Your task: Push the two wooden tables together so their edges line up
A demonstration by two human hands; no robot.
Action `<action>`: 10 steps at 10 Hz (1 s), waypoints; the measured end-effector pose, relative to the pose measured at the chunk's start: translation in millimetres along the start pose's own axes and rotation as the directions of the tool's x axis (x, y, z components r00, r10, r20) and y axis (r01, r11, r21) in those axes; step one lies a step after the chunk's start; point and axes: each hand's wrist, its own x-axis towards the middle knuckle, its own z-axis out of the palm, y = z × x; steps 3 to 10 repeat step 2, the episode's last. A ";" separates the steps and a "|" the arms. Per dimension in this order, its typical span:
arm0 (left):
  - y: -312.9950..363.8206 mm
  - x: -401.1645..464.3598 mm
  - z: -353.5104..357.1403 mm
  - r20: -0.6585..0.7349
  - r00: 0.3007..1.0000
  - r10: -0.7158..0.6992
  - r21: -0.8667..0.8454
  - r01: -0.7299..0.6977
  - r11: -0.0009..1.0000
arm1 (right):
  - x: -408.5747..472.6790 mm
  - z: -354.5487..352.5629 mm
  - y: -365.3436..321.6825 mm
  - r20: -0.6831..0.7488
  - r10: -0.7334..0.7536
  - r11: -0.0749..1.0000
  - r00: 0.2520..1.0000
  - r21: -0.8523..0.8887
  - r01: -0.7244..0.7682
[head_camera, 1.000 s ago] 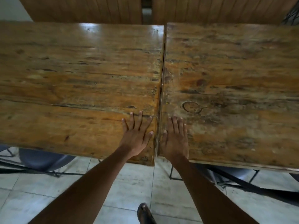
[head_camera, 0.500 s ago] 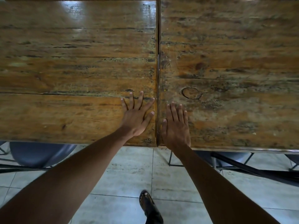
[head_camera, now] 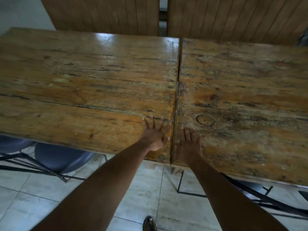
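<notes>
Two worn wooden tables stand side by side, the left table [head_camera: 83, 90] and the right table [head_camera: 241, 100], with only a thin dark seam between them. Their near corners meet at almost the same line. My left hand [head_camera: 155, 134] lies flat, fingers spread, on the left table's near right corner. Just across the seam, my right hand [head_camera: 190, 144] rests flat on the right table's near left corner. Neither hand holds anything.
Blue chairs [head_camera: 61, 159] on black metal frames sit tucked under the left table, and another chair frame [head_camera: 260, 192] under the right one. A wood-panelled wall [head_camera: 103, 14] runs behind the tables. My sandalled foot [head_camera: 150, 224] stands on the tiled floor.
The view has tilted up, so the wall behind the tables shows again. Both hands stay flat beside the seam, and the gap between the tables looks the same.
</notes>
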 end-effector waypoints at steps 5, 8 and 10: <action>-9.9 -69.1 -24.4 -0.041 0.994 -0.100 -0.142 0.093 0.985 | -31.3 -41.7 -14.4 -0.013 -0.143 0.988 0.990 -0.064 0.142; -9.9 -69.1 -24.4 -0.041 0.994 -0.100 -0.142 0.093 0.985 | -31.3 -41.7 -14.4 -0.013 -0.143 0.988 0.990 -0.064 0.142; -9.9 -69.1 -24.4 -0.041 0.994 -0.100 -0.142 0.093 0.985 | -31.3 -41.7 -14.4 -0.013 -0.143 0.988 0.990 -0.064 0.142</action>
